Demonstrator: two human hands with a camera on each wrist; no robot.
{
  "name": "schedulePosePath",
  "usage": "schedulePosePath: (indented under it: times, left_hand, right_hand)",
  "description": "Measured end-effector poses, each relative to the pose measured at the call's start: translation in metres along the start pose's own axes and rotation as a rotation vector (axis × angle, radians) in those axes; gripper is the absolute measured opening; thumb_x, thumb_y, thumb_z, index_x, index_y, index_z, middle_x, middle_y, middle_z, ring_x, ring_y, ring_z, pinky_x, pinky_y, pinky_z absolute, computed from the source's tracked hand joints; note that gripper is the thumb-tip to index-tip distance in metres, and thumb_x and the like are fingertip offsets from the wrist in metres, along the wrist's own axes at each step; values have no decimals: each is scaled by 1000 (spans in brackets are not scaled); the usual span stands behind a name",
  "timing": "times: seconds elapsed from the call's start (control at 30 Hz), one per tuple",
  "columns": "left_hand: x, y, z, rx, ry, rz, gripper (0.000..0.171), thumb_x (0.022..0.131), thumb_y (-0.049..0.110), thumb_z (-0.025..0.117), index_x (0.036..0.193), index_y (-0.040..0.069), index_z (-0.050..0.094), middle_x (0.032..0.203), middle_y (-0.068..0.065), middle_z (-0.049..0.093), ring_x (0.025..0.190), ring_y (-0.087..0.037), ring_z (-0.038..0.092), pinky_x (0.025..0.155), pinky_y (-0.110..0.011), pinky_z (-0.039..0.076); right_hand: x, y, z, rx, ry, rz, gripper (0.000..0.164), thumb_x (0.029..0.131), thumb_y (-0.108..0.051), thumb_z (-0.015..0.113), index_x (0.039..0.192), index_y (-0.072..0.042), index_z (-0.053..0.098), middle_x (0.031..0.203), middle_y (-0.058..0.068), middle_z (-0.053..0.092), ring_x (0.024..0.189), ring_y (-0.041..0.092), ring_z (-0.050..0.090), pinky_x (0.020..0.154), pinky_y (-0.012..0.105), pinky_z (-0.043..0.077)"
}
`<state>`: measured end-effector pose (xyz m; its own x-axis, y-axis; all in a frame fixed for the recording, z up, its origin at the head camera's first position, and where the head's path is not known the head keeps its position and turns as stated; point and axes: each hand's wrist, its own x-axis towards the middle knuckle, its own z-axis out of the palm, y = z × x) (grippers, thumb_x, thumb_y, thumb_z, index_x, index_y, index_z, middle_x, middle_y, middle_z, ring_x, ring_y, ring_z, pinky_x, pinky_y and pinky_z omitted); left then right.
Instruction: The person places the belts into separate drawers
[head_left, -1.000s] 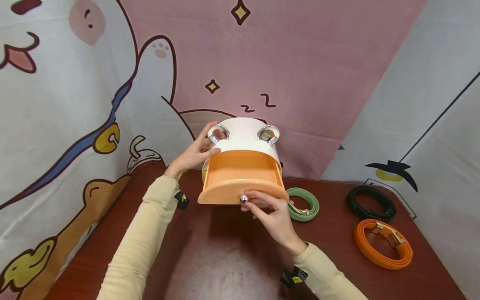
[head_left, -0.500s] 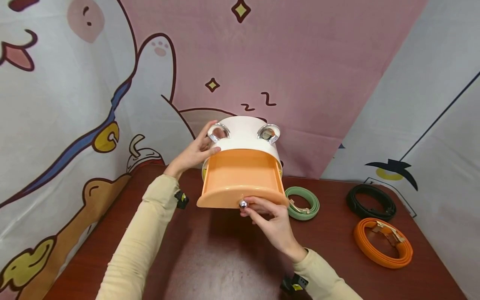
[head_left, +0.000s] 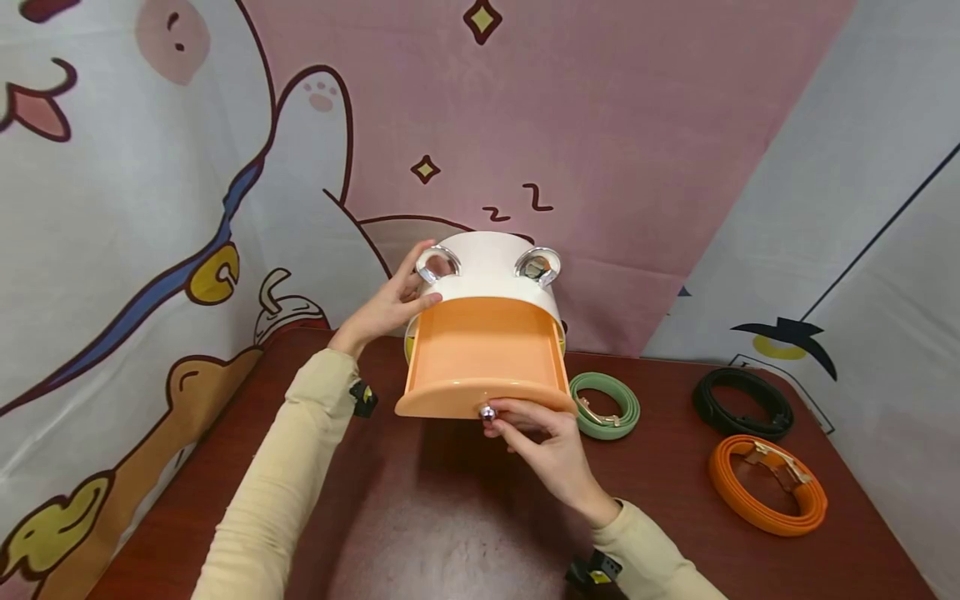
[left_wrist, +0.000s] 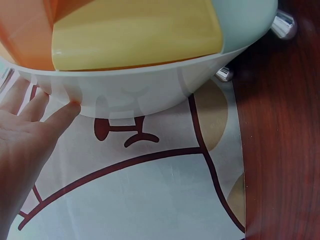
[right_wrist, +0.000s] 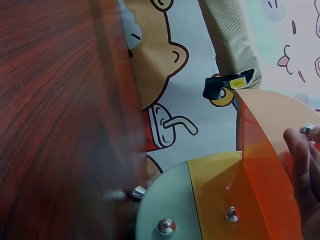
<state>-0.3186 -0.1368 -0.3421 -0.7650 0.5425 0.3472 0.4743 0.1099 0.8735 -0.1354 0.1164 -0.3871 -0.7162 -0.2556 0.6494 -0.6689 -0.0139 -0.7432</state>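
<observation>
A small drawer cabinet with a white rounded shell and two shiny ring-like ears stands at the back of the table. Its top orange drawer is pulled well out, the bare bottom showing. My right hand pinches that drawer's silver knob between thumb and fingers. On the cabinet's left side rests my left hand, the thumb on the front rim by the ear. In the left wrist view its extended fingers touch the white shell. Below, a yellow drawer and a pale green drawer are pushed in.
Right of the cabinet lies a coiled green belt with a gold buckle. Farther right are a coiled black belt and a coiled orange belt. A cartoon-printed cloth hangs behind the dark red wooden table.
The orange drawer has come out farther toward me, with my right hand on its knob moving along. Between half a second ago and now there is little movement. My left hand stays on the cabinet.
</observation>
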Motion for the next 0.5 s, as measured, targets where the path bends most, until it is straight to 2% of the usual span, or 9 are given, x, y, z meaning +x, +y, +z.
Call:
schedulePosePath:
  times: [0.17,0.27,0.37,0.5]
  left_hand:
    - [0,-1,0,10,-5,5,78,97,2,55,155,22,7,126,-24,55,98,-31,57,82,-31,48]
    - [1,-1,0,13,-3,14,77,97,2,55,155,21,8,127,-25,54,95,-31,57,80,-31,48]
    - [1,-2,0,18,1,15,77,97,2,55,155,22,8,126,-25,55,91,-30,56,78,-30,48]
    - [1,-2,0,10,3,12,78,97,2,55,155,24,8,130,-25,54,96,-30,57,81,-31,48]
  right_hand:
    - [-1,-3,-6,-2,-13,25,27,81,23,62,106,12,67,81,20,70,71,21,71,51,27,53]
    - [-2,-6,-10,-10,-1,40,25,81,22,63,104,13,66,77,19,70,69,20,70,50,27,52]
    - [-2,-9,-16,-28,17,47,24,81,22,63,104,14,66,79,20,70,69,21,70,50,29,53]
    - [-3,-10,-24,-36,31,29,26,80,24,61,104,16,65,81,21,70,70,21,70,51,28,52]
